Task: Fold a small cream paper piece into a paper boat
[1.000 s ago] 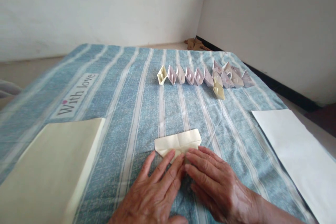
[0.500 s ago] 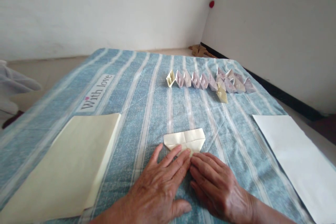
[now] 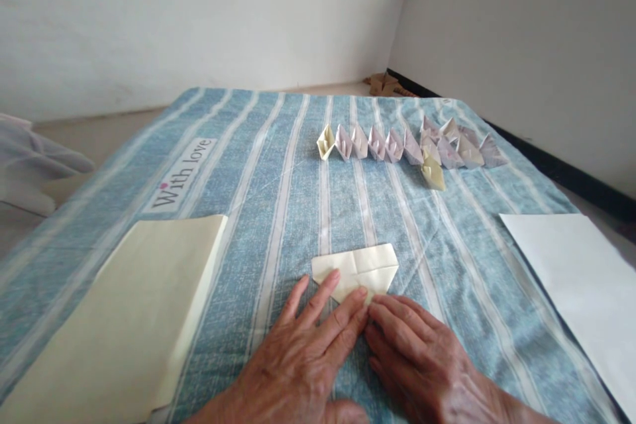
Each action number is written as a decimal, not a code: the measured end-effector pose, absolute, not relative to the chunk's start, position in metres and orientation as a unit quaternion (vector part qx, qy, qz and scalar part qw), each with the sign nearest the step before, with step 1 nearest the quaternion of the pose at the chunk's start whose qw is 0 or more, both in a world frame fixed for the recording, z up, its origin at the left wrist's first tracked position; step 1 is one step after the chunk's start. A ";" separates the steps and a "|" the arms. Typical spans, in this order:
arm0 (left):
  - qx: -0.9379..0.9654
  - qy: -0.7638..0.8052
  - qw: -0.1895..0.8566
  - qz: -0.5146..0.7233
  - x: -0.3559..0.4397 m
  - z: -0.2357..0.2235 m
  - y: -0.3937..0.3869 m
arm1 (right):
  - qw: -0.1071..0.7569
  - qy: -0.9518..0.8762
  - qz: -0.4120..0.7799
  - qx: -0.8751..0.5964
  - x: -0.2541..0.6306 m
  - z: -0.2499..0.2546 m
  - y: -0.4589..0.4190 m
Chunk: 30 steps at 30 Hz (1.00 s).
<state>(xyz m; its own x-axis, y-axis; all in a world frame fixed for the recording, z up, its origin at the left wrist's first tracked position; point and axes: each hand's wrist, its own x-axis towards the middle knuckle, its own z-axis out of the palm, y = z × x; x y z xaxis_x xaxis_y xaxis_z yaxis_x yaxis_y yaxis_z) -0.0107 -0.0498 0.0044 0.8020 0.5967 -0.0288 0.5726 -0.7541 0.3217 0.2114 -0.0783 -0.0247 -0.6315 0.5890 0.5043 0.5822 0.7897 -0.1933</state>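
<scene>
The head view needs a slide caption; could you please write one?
Left hand and right hand at folded paper, paper boats beyond on striped cloth.

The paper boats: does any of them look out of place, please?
Yes, one yellow boat looks out of line: it sits on the near side of the row, while the other yellow boat stands in it, at the left end. The folded paper under the left hand shows no visible tear.

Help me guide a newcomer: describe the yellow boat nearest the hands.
Find the striped blue cloth. Towards its far right sit paper boats. The yellow boat juts out in front, unlike the other yellow boat, at the row's left end.
</scene>
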 end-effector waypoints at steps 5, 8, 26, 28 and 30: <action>0.938 0.310 0.152 0.019 -0.014 0.003 -0.050 | 0.286 -0.904 -0.020 -0.318 0.214 -0.039 -0.079; 0.939 0.307 0.155 0.019 -0.015 0.000 -0.049 | 0.290 -0.903 -0.026 -0.317 0.214 -0.042 -0.079; 0.941 0.310 0.132 0.020 -0.017 -0.003 -0.052 | 0.297 -0.898 -0.005 -0.325 0.209 -0.038 -0.077; 0.941 0.310 0.135 0.023 -0.017 -0.003 -0.051 | 0.294 -0.898 0.008 -0.328 0.209 -0.032 -0.077; 0.942 0.309 0.130 0.029 -0.017 -0.001 -0.050 | 0.286 -0.897 0.025 -0.337 0.209 -0.023 -0.078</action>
<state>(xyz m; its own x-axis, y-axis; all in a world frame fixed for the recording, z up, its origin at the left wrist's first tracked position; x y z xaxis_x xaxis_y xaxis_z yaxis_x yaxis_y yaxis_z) -0.0171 -0.0500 -0.0014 0.8079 0.5888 -0.0253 0.5738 -0.7760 0.2619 0.2088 -0.0775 -0.0232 -0.6091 0.6187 0.4963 0.5905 0.7714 -0.2371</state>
